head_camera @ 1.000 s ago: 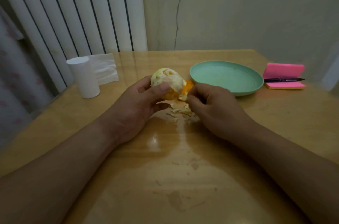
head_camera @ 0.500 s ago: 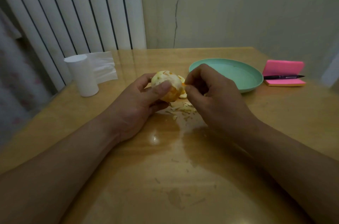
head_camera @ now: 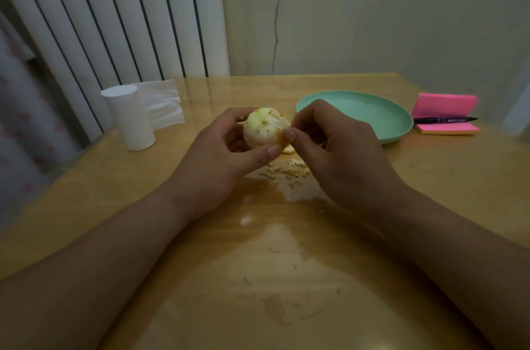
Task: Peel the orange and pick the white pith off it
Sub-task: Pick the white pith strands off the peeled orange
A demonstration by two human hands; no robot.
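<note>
Both hands are on the mostly peeled orange (head_camera: 265, 128) above the counter (head_camera: 286, 263), the left hand (head_camera: 220, 154) gripping it while the right hand (head_camera: 329, 149), back from the scrap pile (head_camera: 289, 172), pinches another pith shred (head_camera: 284, 129), so picking likely continues.

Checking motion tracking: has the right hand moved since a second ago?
Yes. The right hand rose from the scraps toward the left rim of the green plate, now overlapping it in view.
</note>
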